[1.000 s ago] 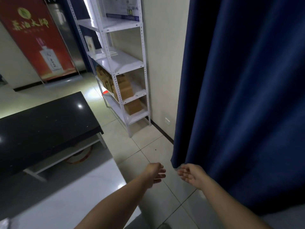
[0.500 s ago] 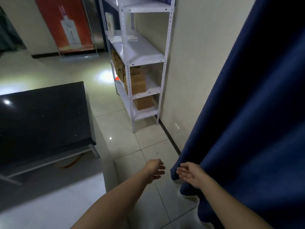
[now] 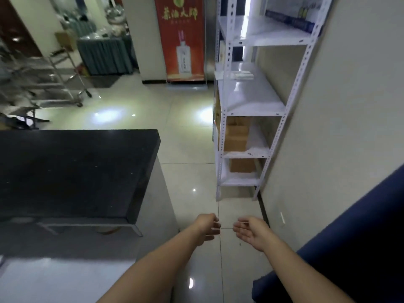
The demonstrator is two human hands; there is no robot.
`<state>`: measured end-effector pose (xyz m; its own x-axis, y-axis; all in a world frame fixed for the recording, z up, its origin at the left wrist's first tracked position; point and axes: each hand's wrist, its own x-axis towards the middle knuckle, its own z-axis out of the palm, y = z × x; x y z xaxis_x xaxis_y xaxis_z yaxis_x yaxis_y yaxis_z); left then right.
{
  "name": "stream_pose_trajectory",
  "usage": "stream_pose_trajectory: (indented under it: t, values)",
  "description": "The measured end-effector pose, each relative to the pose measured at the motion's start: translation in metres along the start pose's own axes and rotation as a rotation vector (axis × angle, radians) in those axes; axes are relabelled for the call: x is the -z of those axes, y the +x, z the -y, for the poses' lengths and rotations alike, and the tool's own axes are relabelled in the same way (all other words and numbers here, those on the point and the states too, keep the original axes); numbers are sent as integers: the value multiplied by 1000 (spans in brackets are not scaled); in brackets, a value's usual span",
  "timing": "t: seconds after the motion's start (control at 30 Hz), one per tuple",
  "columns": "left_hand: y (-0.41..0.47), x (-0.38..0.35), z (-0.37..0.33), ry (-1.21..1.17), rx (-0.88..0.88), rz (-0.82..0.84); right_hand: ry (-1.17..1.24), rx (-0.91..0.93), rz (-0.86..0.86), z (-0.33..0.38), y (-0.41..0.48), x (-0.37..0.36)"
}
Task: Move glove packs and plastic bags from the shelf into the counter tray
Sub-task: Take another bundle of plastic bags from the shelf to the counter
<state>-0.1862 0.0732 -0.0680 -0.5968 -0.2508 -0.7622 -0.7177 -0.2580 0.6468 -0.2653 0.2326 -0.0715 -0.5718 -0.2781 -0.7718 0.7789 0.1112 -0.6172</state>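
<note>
Both hands, left hand (image 3: 207, 228) and right hand (image 3: 251, 234), hang loosely open and empty above the floor (image 3: 188, 154); the red banner (image 3: 180, 36) bears yellow Chinese characters, too blurred to read.

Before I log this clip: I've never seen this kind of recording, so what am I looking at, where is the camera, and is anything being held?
There is no machine here. A person wears a wide-angle camera on the head, looking forward and down, so both bare forearms reach in from the bottom. The left hand and right hand hang over the tiled floor, fingers loosely open, holding nothing. Ahead on the right stands a white metal shelf against the wall, with flat white packs on a middle level and cardboard boxes lower down. To the left is a dark counter, bare in the part that shows; no tray is in view. A blue curtain fills the lower right. A red banner stands farther back.
</note>
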Motion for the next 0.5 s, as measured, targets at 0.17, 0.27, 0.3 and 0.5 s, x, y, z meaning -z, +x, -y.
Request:
stream_pose_trajectory:
  t: [0.17, 0.27, 0.3, 0.5]
  values:
    - [18, -6, -48, -70, -17, -94, -87, 23, 29, 58, 32, -8]
    - [34, 0, -70, -92, -20, -119, -118, 25, 57, 86, 51, -17]
    - [41, 3, -78, -97, -20, -127, -126, 25, 59, 95, 60, -21]
    - [99, 35, -133, -122, -29, -135, -204, 38, 50, 148, 119, -57]
